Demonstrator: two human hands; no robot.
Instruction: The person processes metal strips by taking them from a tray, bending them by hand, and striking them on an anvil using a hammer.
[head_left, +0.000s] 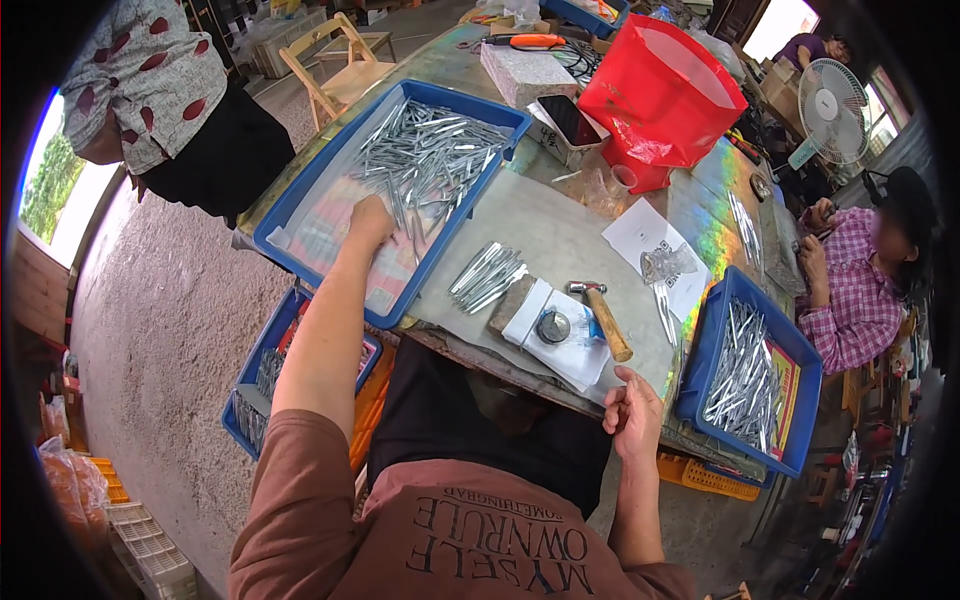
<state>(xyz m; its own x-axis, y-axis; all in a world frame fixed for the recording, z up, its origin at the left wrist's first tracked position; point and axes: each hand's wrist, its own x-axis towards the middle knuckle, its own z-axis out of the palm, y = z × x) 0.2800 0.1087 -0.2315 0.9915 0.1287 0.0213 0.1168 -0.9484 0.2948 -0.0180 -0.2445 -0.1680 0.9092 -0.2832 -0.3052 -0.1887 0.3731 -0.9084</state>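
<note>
My left hand (372, 222) reaches into a large blue tray (385, 318) lined with pale paper. Its fingers are curled down beside a heap of slim silver metal pieces (428, 150); what they hold, if anything, is hidden. Over the near table edge rests my right hand (634, 414), loosely bent, fingers apart and nothing in it. The hammer (606, 322) with a wooden handle lies just beyond that hand. Beside it a small round dark metal piece (553, 326) sits on a white-covered block (530, 312). A neat bunch of silver pieces (487, 278) lies between block and tray.
Another blue tray (690, 385) of silver pieces stands at the right edge. Farther back are a red bag (660, 90), a phone (568, 120) on a box and a clear plastic cup (608, 188). One person (865, 270) sits at right; another (165, 90) stands at left.
</note>
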